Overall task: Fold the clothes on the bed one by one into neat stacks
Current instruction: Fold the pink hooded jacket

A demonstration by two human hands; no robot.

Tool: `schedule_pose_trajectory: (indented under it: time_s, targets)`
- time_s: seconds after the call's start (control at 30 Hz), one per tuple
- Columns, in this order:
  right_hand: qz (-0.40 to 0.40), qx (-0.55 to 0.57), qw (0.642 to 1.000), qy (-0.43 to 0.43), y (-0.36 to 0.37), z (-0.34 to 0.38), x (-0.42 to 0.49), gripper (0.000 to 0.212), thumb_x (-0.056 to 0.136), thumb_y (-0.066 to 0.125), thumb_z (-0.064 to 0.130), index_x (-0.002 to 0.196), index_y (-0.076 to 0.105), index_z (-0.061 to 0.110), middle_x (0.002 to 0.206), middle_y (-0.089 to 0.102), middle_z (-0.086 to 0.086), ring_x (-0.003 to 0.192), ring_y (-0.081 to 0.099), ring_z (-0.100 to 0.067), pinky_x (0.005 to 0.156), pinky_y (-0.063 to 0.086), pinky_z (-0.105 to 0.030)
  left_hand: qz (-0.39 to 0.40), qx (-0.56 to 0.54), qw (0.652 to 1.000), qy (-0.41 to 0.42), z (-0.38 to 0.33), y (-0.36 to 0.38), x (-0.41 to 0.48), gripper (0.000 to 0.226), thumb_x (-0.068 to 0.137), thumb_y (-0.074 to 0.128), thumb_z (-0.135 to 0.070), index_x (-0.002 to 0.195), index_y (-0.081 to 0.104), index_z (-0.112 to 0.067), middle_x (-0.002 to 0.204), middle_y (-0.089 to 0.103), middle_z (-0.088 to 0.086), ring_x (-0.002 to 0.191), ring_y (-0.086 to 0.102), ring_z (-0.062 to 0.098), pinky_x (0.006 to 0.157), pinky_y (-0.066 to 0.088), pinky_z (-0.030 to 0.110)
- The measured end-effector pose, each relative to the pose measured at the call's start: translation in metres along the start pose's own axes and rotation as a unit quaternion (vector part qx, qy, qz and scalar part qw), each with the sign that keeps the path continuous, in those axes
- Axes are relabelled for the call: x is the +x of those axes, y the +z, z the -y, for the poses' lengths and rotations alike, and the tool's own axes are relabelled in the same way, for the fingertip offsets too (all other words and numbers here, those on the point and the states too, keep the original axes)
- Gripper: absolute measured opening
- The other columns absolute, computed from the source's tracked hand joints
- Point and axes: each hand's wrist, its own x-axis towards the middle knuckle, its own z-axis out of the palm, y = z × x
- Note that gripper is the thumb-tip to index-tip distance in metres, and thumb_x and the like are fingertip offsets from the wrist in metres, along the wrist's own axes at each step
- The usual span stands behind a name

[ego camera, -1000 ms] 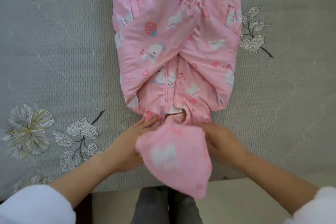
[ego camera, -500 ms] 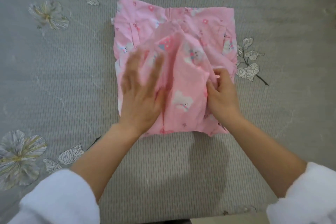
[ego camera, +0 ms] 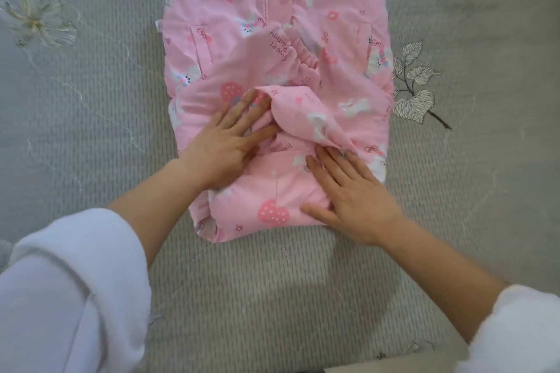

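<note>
Our fingers lie straight and spread, gripping nothing. The left hand presses flat on the pink garment at the centre of the frame, its fingertips reaching the edge of a loose flap that stands up in a soft hump. The right hand lies flat a little lower and to the right, on the thick bottom fold, with its fingertips touching the flap's lower edge. We judge both palms are down for one reason: the padded cloth is springy and would open again if nothing weighed on it. The garment sits in the middle of the grey quilted bed, its sleeves crossed over the front and its far edge straight near the top of the frame. The bundle is nearly square, so this piece looks close to done. The humped flap is the untidy part, and we think it wants flattening or tucking under the fold before the bundle can go in a stack. No other clothes or stack show here. Our white cuffs fill the lower corners.
</note>
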Motion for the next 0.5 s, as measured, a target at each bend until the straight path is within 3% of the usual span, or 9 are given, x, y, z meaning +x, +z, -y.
schedule_pose_trajectory:
  time_s: [0.1,0.2,0.33,0.43,0.5]
  targets:
    - [-0.007,0.012,0.999,-0.036,0.005,-0.011,0.001,0.085,0.086,0.009,0.072,0.154,0.002,0.021,0.162,-0.002,-0.002,0.148,-0.008,-0.015,0.118,-0.013,-0.033,-0.006,-0.012,1.0,-0.017,0.003,0.001,-0.008,0.048,0.097,0.034,-0.035,0.143,0.041,-0.024,0.151,0.002,0.002,0.145,0.006,0.029,0.116,0.014,0.052]
    - [-0.086,0.038,0.992,-0.086,0.005,-0.018,-0.013,0.081,0.089,0.034,0.065,0.152,0.021,0.016,0.159,0.018,-0.007,0.148,0.013,-0.021,0.12,0.007,-0.038,-0.036,-0.039,0.998,-0.031,-0.007,-0.005,-0.008,0.054,0.093,0.052,-0.023,0.145,0.038,-0.021,0.153,0.001,0.002,0.147,0.006,0.028,0.116,0.013,0.051]
    - [-0.177,0.005,0.976,-0.129,0.024,-0.023,-0.039,0.085,0.086,0.054,0.059,0.153,0.02,0.018,0.161,0.015,-0.008,0.148,0.013,-0.027,0.119,0.016,-0.045,-0.121,-0.112,0.986,-0.008,-0.027,-0.021,-0.045,0.067,0.085,0.048,-0.043,0.146,0.035,-0.017,0.158,0.015,0.012,0.147,0.01,0.031,0.116,0.017,0.053]
    - [-0.175,-0.024,0.977,-0.116,0.031,-0.02,-0.038,0.095,0.079,0.062,0.055,0.153,0.017,0.016,0.16,0.009,-0.014,0.148,0.009,-0.031,0.12,0.011,-0.046,-0.071,-0.065,0.994,0.045,-0.045,-0.014,-0.084,0.087,0.077,0.052,-0.061,0.15,0.025,-0.022,0.159,0.008,0.016,0.147,0.002,0.034,0.118,0.009,0.05]
    - [-0.145,-0.039,0.983,-0.108,0.027,-0.017,-0.028,0.103,0.071,0.068,0.051,0.153,0.018,0.013,0.159,0.01,-0.019,0.148,0.007,-0.033,0.12,0.009,-0.046,-0.001,0.001,0.999,0.034,-0.054,-0.005,-0.095,0.102,0.066,0.057,-0.066,0.151,0.022,-0.02,0.158,0.007,0.021,0.146,-0.001,0.039,0.117,0.007,0.054]
